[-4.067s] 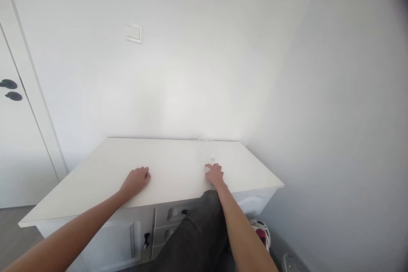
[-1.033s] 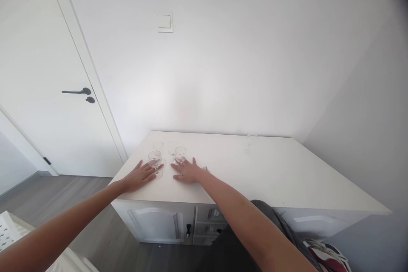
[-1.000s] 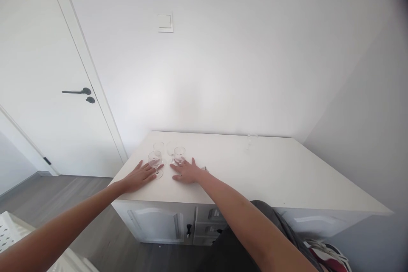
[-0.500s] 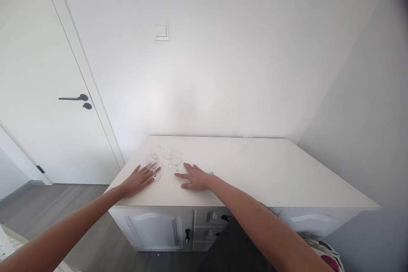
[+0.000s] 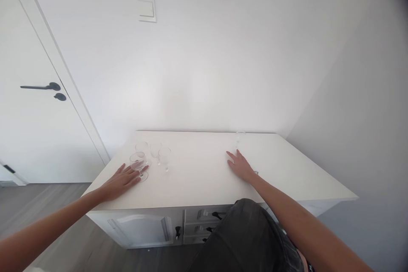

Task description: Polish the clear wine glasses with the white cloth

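Several clear stemmed glasses stand on a white cabinet top. My left hand lies flat and open on the top at the left, its fingers at the foot of the nearest glass. Behind that glass stand more glasses, one of them to the right of the group. My right hand rests open on the top further right, fingers stretched toward a lone glass near the back edge, a short gap from it.
The cabinet stands in a corner, walls behind and to the right. A white door with a dark handle is at the left. A light switch is on the back wall. My dark-clad knee is against the cabinet front with its drawers.
My right hand has left the group of glasses and slid right across the top to just before the lone glass. My left hand stays by the nearest glass. The view has shifted right.
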{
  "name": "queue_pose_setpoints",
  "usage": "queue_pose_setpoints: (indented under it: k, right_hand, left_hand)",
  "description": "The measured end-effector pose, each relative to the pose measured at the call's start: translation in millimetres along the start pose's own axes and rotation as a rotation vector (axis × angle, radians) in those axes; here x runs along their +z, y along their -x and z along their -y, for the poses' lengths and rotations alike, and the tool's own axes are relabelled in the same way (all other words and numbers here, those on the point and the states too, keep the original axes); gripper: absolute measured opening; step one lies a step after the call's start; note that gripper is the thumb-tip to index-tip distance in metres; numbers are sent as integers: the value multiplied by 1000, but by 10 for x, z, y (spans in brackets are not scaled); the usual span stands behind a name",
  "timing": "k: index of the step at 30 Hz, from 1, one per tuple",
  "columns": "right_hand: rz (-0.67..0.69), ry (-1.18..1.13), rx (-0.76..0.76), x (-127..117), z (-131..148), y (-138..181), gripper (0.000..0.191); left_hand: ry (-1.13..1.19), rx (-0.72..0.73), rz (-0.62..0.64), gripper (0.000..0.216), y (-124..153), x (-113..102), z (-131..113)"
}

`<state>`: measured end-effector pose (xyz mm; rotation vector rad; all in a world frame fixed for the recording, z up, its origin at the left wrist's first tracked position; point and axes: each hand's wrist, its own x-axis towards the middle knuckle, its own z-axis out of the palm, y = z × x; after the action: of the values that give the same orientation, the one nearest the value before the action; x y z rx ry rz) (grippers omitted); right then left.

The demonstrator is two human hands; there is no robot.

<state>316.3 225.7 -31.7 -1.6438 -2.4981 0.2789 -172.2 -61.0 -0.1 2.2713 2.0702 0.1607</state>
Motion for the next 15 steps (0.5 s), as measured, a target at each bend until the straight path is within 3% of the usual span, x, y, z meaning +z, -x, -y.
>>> queue_pose_setpoints:
  k: [9,15]
  right_hand:
    - [-95,22,229,133,-117,-638,66]
    - [-91,89,187,184,-170,-774,65]
  left_hand:
    - [24,-37,64,50,-18,-48,-41]
    - [33,-37,58,50,-14,-40,-25]
